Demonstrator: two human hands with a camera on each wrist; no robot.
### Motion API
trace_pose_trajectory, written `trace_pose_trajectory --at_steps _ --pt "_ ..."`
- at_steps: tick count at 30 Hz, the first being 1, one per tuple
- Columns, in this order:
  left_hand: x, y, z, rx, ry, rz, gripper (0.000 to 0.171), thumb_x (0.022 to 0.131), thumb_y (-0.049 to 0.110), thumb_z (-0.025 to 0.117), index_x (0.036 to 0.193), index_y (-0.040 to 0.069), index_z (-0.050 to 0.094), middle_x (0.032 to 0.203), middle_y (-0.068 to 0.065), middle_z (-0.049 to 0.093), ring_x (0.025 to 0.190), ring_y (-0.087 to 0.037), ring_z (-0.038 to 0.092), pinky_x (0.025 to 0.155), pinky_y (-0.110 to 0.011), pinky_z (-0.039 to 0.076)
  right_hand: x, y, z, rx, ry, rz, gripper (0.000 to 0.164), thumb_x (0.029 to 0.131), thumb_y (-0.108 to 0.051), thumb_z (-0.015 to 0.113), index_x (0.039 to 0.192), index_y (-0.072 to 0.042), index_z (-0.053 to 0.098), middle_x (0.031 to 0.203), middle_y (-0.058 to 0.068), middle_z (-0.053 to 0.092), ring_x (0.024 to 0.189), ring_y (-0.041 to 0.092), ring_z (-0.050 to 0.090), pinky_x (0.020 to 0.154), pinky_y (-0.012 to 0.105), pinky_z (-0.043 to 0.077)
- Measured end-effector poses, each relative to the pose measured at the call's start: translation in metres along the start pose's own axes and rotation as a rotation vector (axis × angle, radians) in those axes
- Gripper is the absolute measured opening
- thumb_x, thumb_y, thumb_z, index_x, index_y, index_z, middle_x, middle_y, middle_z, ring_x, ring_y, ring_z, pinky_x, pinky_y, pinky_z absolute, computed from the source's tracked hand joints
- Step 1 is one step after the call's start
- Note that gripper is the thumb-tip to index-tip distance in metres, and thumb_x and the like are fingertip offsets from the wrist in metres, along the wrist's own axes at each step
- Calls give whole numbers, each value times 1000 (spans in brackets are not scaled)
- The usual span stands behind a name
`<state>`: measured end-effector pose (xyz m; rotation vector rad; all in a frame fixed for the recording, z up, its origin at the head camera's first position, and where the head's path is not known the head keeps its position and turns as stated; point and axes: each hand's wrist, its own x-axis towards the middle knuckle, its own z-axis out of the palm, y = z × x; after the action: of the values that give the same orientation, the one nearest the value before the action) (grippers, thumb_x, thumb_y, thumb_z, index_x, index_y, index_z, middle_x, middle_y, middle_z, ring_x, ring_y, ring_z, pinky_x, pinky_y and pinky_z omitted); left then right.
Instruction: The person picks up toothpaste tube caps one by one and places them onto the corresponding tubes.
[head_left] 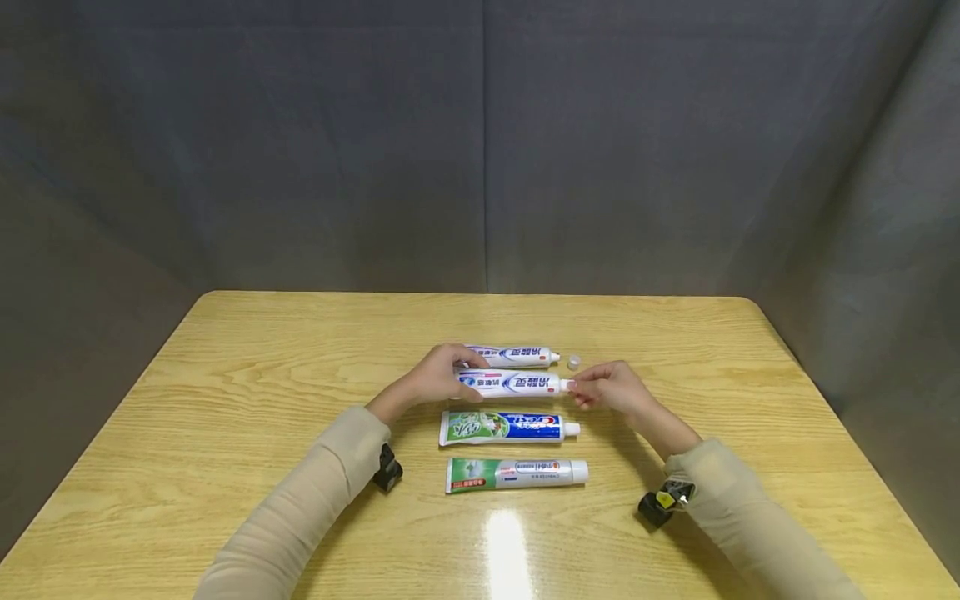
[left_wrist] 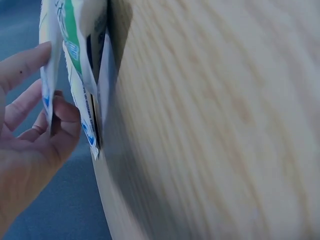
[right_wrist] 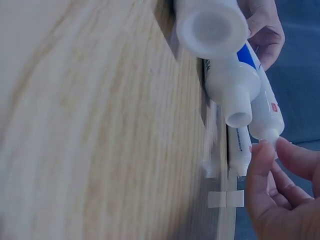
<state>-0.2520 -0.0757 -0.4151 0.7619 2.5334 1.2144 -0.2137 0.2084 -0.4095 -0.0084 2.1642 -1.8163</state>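
Observation:
A white and purple toothpaste tube [head_left: 521, 384] lies across the view, its nozzle end to the right. My left hand [head_left: 438, 375] grips its flat tail end between thumb and fingers, and the left wrist view shows that end raised off the table. At the other end, my right hand [head_left: 617, 388] pinches the small white cap [head_left: 567, 385] between thumb and forefinger. Just behind lies a matching toothpaste tube [head_left: 525, 357] with a narrow bare nozzle, its tail partly hidden by my left hand. A loose white cap [head_left: 573, 362] stands beside that nozzle.
Nearer me lie a green and blue toothpaste tube [head_left: 498, 427] and a green and silver toothpaste tube [head_left: 517, 474], both with white caps pointing right. All rest on a wooden table [head_left: 247, 375], with a grey curtain [head_left: 480, 150] behind its far edge.

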Motion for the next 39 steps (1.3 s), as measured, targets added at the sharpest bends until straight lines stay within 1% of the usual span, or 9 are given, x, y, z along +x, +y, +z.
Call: trace_pose_trajectory --at_steps 3,7,11,15,21,27,32,36,39 --pt "-1 -1 1 52 -7 17 39 67 8 79 103 7 66 104 -3 62 102 -20 53 94 -37 39 1 1 0 -60 -4 17 25 84 1 59 100 20 56 71 7 65 61 11 60 61 25 52" --pt "-2 -3 0 87 -15 30 36 68 6 78 102 3 66 103 -5 63 98 -20 55 91 -35 42 2 0 1 -110 8 38 24 85 1 59 100 20 57 70 8 64 60 11 59 60 24 52" --pt "-2 -4 0 106 -29 15 35 68 5 77 102 2 66 101 -5 63 96 -19 55 88 -34 43 3 0 2 -132 15 52 22 84 3 58 98 20 58 70 9 64 59 12 59 59 25 52" --pt "-2 -6 -1 113 -49 -1 36 70 5 77 103 1 65 103 -7 63 97 -20 56 87 -33 44 5 3 3 -157 17 58 21 83 4 59 96 20 59 71 10 64 58 11 59 58 25 52" --pt "-4 -4 -6 140 -58 -17 37 72 7 76 106 0 64 101 -8 63 92 -19 58 82 -30 47 6 7 1 -200 19 70 20 84 2 59 96 18 60 72 11 65 60 13 60 61 28 53" --pt "-4 -1 -12 155 -30 6 35 74 7 74 106 -3 63 96 -11 63 84 -18 57 75 -28 48 4 2 -3 -270 20 55 21 85 -2 59 98 16 61 78 15 66 65 18 63 64 32 54" --pt "-1 -2 -15 139 22 34 37 74 8 74 107 -4 63 92 -11 62 76 -16 53 67 -26 45 4 -1 -13 -297 37 28 25 85 -5 60 101 14 60 78 15 65 67 20 63 63 34 53" --pt "4 -4 -15 103 59 11 41 74 12 75 111 -1 62 95 -10 62 77 -17 49 65 -26 41 8 -3 -21 -291 43 12 31 85 -6 61 108 15 56 75 12 63 62 16 58 58 31 51" --pt "10 -3 -17 64 67 -11 49 74 14 76 118 1 59 101 -10 61 82 -22 48 65 -28 39 13 -4 -26 -263 49 5 35 84 -4 61 113 14 54 68 8 60 55 13 50 52 27 44"
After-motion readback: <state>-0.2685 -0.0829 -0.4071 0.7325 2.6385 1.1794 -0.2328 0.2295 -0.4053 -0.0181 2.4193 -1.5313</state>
